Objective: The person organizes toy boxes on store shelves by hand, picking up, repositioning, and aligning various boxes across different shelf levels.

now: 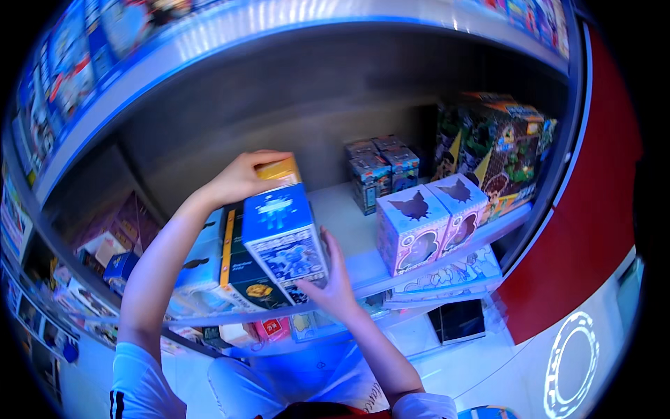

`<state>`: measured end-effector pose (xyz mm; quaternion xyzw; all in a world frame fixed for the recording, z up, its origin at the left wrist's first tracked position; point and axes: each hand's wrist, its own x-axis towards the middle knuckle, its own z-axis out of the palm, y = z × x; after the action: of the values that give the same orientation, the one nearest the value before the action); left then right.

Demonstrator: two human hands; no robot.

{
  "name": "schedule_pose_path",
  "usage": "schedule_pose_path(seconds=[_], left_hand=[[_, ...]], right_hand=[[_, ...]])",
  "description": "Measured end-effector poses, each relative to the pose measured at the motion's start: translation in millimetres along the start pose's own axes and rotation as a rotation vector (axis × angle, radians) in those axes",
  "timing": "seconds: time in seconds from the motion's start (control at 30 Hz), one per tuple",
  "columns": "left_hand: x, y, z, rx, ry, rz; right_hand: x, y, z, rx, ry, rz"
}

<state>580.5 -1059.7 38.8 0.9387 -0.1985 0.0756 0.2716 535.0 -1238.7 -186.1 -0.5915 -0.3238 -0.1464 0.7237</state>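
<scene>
My left hand (pixel 241 177) reaches over the back of a blue cardboard box and grips a small yellow box (pixel 280 168) behind it, fingers on top and thumb at the front. The blue box (pixel 282 230) stands on the shelf with a pale splash print on top and a character picture on its front. At its lower right corner is my right hand (pixel 337 288), the thumb on the front face and the fingers along the side. Directly left of the blue box stands a dark green box (pixel 246 269) with a yellow stripe.
Two pink boxes (pixel 413 225) with dark silhouettes stand to the right on the shelf (pixel 335 207). Behind them are several small dark boxes (pixel 384 167) and a large dark illustrated box (pixel 492 141). A light-blue box (pixel 199 272) is at left. The upper shelf's edge (pixel 314 21) overhangs.
</scene>
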Motion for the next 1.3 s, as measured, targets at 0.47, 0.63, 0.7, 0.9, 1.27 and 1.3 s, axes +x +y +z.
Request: schedule_pose_path(seconds=[0.47,0.63,0.7,0.9,1.27,1.3], left_hand=[[-65.6,62.1,2.2,0.323,-0.158,0.052],[-73.5,63.0,4.3,0.368,-0.114,0.026],[-74.7,64.0,0.0,0.399,-0.125,0.031],[-72.3,74.8,5.1,0.515,-0.141,0.022],[-74.2,68.7,0.5,0.591,-0.170,0.018],[-69.7,74.6,0.3,0.625,-0.190,-0.001]], right_hand=[[4.6,-17.5,-15.7,-0.157,-0.006,-0.094],[6.5,-15.6,-11.3,-0.201,-0.058,-0.097],[7.1,-13.1,-8.3,-0.229,-0.059,-0.159],[3.5,-16.9,-12.6,-0.304,-0.059,-0.131],[161.8,-135.1,-108.4,-1.161,-0.208,-0.281],[194.0,-122.1,-116.3,-1.390,-0.384,-0.033]])
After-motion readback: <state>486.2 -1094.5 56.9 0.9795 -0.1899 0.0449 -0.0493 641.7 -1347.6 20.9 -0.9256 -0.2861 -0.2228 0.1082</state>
